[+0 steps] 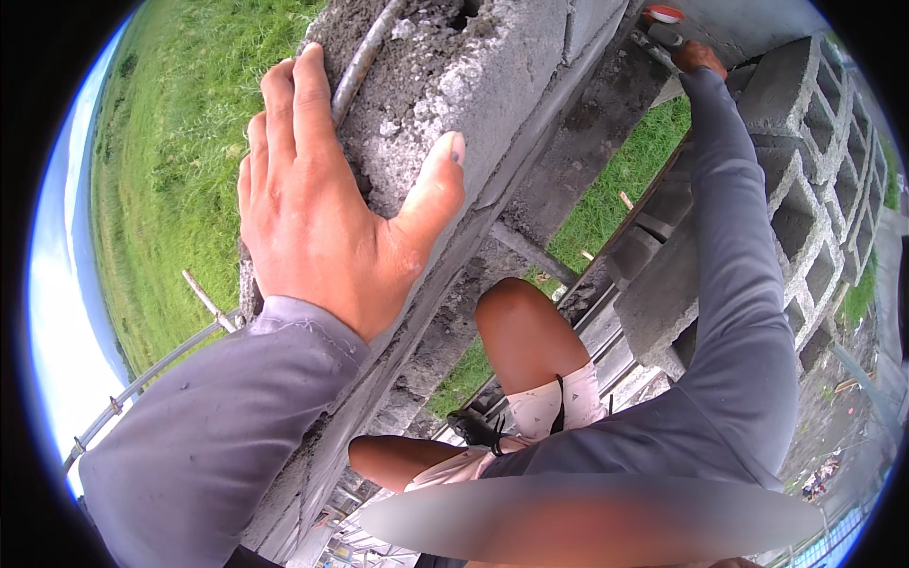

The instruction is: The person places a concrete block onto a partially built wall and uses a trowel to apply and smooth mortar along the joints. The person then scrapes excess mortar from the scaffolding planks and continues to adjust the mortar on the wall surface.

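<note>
Concrete block wall (492, 85) top edge, left hand (331, 208) spread flat gripping it; right hand (699, 57) far off, grip unclear.

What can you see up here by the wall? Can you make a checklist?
Surface: rough grey block wall, crumbly mortar on top.
Job's things: steel bar sticking up from the wall top; small red and white thing at the far end, too small to tell.
Clutter: loose mortar bits on the wall top.
Hands: left hand flat on the wall top beside the bar; right hand stretched far out by the red and white thing, grip unclear.
Cables: nothing seen.
Surroundings: green grass far below, hollow blocks at right.
</note>
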The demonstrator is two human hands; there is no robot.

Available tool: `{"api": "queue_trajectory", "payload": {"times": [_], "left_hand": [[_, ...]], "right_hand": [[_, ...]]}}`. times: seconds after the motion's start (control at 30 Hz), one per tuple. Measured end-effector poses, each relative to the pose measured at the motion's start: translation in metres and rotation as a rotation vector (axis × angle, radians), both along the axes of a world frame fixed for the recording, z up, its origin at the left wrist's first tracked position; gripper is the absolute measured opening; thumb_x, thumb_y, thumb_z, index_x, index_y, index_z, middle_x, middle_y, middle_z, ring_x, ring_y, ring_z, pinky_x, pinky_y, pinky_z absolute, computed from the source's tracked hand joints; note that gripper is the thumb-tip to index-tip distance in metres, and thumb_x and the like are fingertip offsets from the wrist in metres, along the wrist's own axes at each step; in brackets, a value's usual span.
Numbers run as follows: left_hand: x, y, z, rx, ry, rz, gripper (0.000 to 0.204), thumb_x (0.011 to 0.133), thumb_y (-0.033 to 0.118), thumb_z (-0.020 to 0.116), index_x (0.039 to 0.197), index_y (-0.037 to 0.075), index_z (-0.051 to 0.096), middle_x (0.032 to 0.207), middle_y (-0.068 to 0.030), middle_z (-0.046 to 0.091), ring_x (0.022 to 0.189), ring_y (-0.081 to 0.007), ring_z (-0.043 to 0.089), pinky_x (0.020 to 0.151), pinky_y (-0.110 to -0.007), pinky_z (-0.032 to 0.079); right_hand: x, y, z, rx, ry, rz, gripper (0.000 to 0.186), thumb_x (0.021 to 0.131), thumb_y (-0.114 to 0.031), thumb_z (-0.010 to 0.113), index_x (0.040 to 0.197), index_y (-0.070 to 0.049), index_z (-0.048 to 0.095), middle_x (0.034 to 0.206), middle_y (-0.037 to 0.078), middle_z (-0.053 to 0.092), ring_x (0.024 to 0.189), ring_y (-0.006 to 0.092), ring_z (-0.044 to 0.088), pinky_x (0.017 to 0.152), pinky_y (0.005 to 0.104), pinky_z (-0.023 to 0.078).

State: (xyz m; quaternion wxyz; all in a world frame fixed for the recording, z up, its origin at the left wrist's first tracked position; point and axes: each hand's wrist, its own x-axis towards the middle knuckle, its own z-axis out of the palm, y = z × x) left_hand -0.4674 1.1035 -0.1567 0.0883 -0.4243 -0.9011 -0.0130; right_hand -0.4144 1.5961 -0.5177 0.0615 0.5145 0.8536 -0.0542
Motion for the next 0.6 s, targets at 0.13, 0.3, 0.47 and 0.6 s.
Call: {"api": "queue_trajectory", "payload": {"times": [0.13,0.3,0.47,0.6], "left_hand": [[0.001,0.002,0.000,0.009,-0.008,0.010,0.089,0.089,0.057,0.058,0.150,-0.003,0.031,0.149,-0.0347,0.036,0.139,-0.0458,0.037,0.115,-0.049,0.028],[0.003,0.003,0.000,0.003,0.021,0.022,0.089,0.089,0.056,0.059,0.150,-0.003,0.032,0.147,-0.0345,0.038,0.139,-0.0453,0.038,0.114,-0.048,0.030],[0.001,0.003,-0.003,0.028,-0.019,0.004,0.088,0.089,0.055,0.060,0.149,-0.004,0.033,0.147,-0.0345,0.039,0.139,-0.0455,0.038,0.114,-0.047,0.031],[0.001,0.004,0.000,0.000,-0.030,0.009,0.088,0.089,0.055,0.059,0.150,-0.003,0.033,0.148,-0.0345,0.037,0.141,-0.0452,0.036,0.115,-0.048,0.030]], "right_hand": [[0.022,-0.081,-0.068,-0.203,0.133,-0.267,0.046,0.090,-0.038,0.055,0.130,-0.015,0.062,0.130,0.016,0.064,0.119,0.0376,0.062,0.097,0.0485,0.050],[0.037,-0.086,-0.067,-0.199,0.187,-0.202,0.050,0.087,-0.042,0.057,0.132,-0.020,0.061,0.133,0.016,0.062,0.122,0.0388,0.059,0.099,0.0487,0.049],[0.014,0.019,-0.018,-0.146,-0.025,0.019,0.056,0.085,-0.043,0.059,0.135,-0.020,0.059,0.137,0.015,0.059,0.126,0.0360,0.057,0.103,0.0475,0.046],[-0.009,0.043,-0.008,-0.169,0.059,0.073,0.057,0.085,-0.039,0.059,0.132,-0.007,0.059,0.133,0.021,0.061,0.122,0.0405,0.058,0.103,0.0477,0.046]]}}
